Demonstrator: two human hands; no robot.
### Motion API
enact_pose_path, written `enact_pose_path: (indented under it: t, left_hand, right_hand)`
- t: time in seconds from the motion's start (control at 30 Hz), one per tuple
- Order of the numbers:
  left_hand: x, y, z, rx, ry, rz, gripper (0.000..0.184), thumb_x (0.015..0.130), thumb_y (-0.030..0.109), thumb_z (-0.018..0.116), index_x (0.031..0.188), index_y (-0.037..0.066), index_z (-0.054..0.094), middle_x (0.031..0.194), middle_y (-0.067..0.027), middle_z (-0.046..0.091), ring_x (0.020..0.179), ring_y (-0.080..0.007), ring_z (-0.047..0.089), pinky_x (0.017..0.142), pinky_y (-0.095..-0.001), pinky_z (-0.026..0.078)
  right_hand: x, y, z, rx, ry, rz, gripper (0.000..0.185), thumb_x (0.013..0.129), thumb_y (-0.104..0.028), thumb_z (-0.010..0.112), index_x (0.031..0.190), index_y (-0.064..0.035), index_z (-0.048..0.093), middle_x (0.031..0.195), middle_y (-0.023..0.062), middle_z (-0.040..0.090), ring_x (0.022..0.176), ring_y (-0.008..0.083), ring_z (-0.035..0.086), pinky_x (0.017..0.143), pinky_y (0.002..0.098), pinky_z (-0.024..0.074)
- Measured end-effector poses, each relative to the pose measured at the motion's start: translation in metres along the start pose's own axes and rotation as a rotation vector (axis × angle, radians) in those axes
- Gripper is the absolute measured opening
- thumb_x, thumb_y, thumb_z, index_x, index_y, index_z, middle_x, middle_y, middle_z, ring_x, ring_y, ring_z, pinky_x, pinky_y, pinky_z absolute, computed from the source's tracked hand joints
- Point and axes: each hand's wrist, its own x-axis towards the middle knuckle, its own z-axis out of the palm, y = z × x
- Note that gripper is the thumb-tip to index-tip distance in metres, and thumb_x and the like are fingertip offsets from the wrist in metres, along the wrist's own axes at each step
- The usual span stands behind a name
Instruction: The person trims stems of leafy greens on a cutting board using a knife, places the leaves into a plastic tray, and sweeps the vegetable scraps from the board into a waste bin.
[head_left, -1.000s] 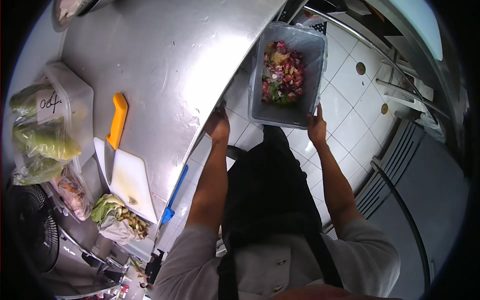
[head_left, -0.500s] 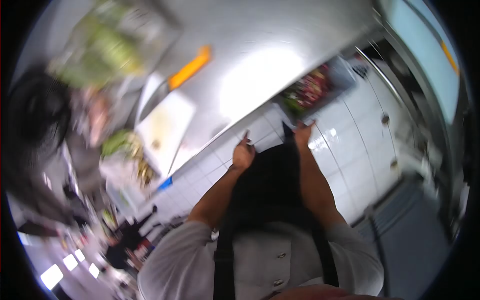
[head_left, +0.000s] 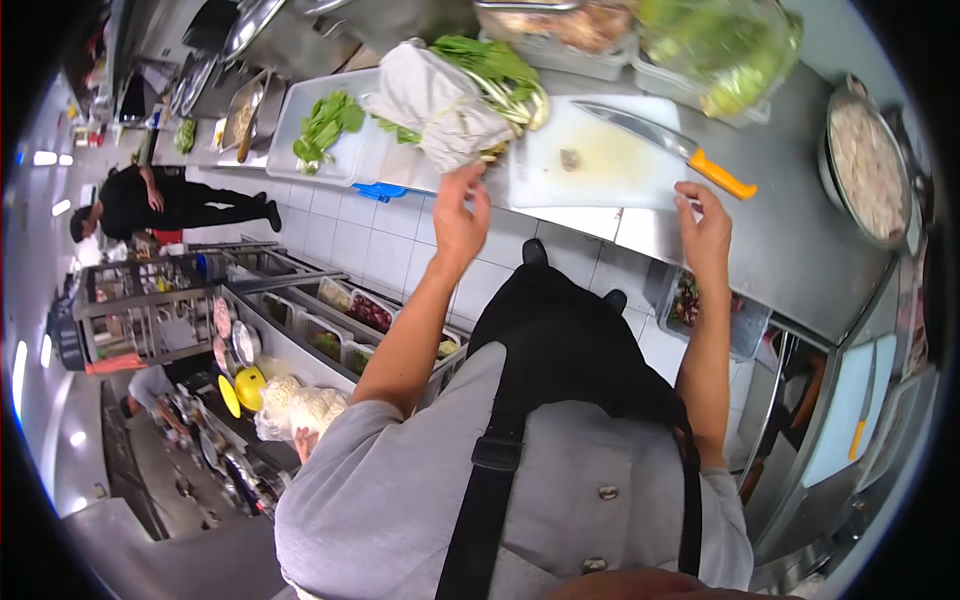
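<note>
My left hand [head_left: 461, 222] is at the counter's front edge, its fingertips against or just below the hanging end of a grey cloth [head_left: 440, 105]. Its thumb and fingers are apart. The cloth partly covers leafy greens [head_left: 497, 72] with pale stems. My right hand [head_left: 706, 228], open and holding nothing, hovers by the near right corner of a white cutting board [head_left: 600, 172]. Just beyond its fingers is the orange handle of a knife [head_left: 722, 174], whose blade lies across the board. A small brownish scrap [head_left: 570, 160] sits on the board.
Left of the cloth stands a clear tray [head_left: 300, 130] with green leaves [head_left: 330, 128]. Bagged lettuce [head_left: 715, 50] is at the back, and a bowl of pale pieces [head_left: 865, 165] at right. A bin [head_left: 745, 335] sits below the counter. A person [head_left: 150, 205] stands far left.
The view has swung round and sharpened, so the counter now lies straight ahead. Both hands have come up from low beside the apron to the counter's front edge.
</note>
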Motion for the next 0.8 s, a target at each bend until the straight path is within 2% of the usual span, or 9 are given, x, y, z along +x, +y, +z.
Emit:
enact_pose_path:
  t: [0.1,0.2,0.33,0.47,0.53,0.57,0.67,0.73,0.8]
  left_hand:
    - [0.049,-0.037,-0.030,0.001,0.230,-0.059,0.028,0.093,-0.002,0.064,0.119,0.004,0.071,0.107,-0.0126,0.071,0.084,-0.0215,0.067,0.071,-0.0298,0.054]
    - [0.092,-0.039,-0.041,-0.068,0.207,-0.142,0.024,0.093,0.000,0.064,0.115,0.004,0.072,0.106,-0.0119,0.072,0.088,-0.0203,0.067,0.071,-0.0295,0.053]
    - [0.146,-0.047,-0.016,-0.035,0.049,0.236,0.021,0.087,-0.003,0.064,0.104,0.003,0.075,0.104,-0.0138,0.074,0.094,-0.0313,0.068,0.082,-0.0408,0.056]
    - [0.177,-0.043,0.016,0.003,-0.273,0.345,0.024,0.083,-0.003,0.065,0.102,0.004,0.077,0.105,-0.0131,0.075,0.099,-0.0325,0.068,0.089,-0.0406,0.055]
    - [0.180,-0.042,0.034,0.064,-0.378,0.454,0.025,0.081,-0.003,0.065,0.101,0.005,0.077,0.104,-0.0126,0.075,0.100,-0.0323,0.067,0.090,-0.0402,0.055]
    - [0.180,-0.039,0.045,0.153,-0.509,0.449,0.030,0.082,0.001,0.064,0.108,0.007,0.077,0.114,-0.0099,0.074,0.112,-0.0297,0.063,0.097,-0.0396,0.052]
    - [0.178,-0.029,0.078,0.341,-0.580,0.615,0.036,0.086,0.005,0.062,0.118,0.012,0.075,0.128,-0.0067,0.070,0.123,-0.0267,0.056,0.103,-0.0400,0.046]
    - [0.185,-0.025,0.094,0.714,-0.778,0.577,0.041,0.089,0.011,0.061,0.128,0.016,0.072,0.138,-0.0030,0.064,0.129,-0.0247,0.050,0.105,-0.0438,0.041]
    - [0.186,-0.034,0.104,0.866,-0.744,0.547,0.041,0.088,0.011,0.063,0.127,0.019,0.072,0.126,-0.0022,0.066,0.125,-0.0240,0.051,0.102,-0.0478,0.039]
  right_hand:
    - [0.044,-0.011,0.023,-0.026,-0.139,0.090,0.020,0.092,-0.006,0.068,0.111,-0.0023,0.070,0.111,0.0163,0.073,0.105,0.0322,0.068,0.097,0.0401,0.0509]
    - [0.054,-0.003,0.040,-0.266,-0.056,-0.021,0.024,0.090,-0.005,0.069,0.114,-0.0040,0.070,0.116,0.0177,0.071,0.115,0.0349,0.063,0.103,0.0425,0.0466]
    - [0.058,0.018,0.033,-0.506,0.020,0.018,0.027,0.088,-0.005,0.070,0.115,-0.0078,0.067,0.119,0.0134,0.066,0.117,0.0358,0.058,0.103,0.0476,0.0435]
    - [0.073,0.047,0.017,-0.714,-0.032,0.174,0.023,0.085,-0.004,0.070,0.107,-0.0092,0.063,0.114,0.0098,0.065,0.116,0.0343,0.057,0.101,0.0523,0.0417]
    - [0.083,0.057,0.006,-0.711,-0.127,0.179,0.021,0.084,-0.003,0.069,0.103,-0.0093,0.061,0.110,0.0094,0.066,0.114,0.0332,0.059,0.100,0.0540,0.0408]
    - [0.086,0.064,0.001,-0.690,-0.152,0.122,0.022,0.084,-0.002,0.069,0.102,-0.0091,0.060,0.108,0.0099,0.066,0.111,0.0335,0.060,0.098,0.0527,0.0422]
    - [0.087,0.075,-0.011,-0.589,-0.239,0.026,0.024,0.081,-0.001,0.068,0.101,-0.0079,0.056,0.101,0.0126,0.066,0.100,0.0349,0.064,0.091,0.0483,0.0465]
    - [0.087,0.054,-0.021,-0.488,-0.338,0.037,0.025,0.080,-0.001,0.066,0.101,-0.0067,0.054,0.096,0.0154,0.064,0.092,0.0363,0.065,0.084,0.0448,0.0494]
    - [0.082,0.051,-0.034,-0.332,-0.368,0.049,0.027,0.079,-0.001,0.065,0.103,-0.0057,0.054,0.093,0.0140,0.062,0.086,0.0336,0.064,0.078,0.0417,0.0503]
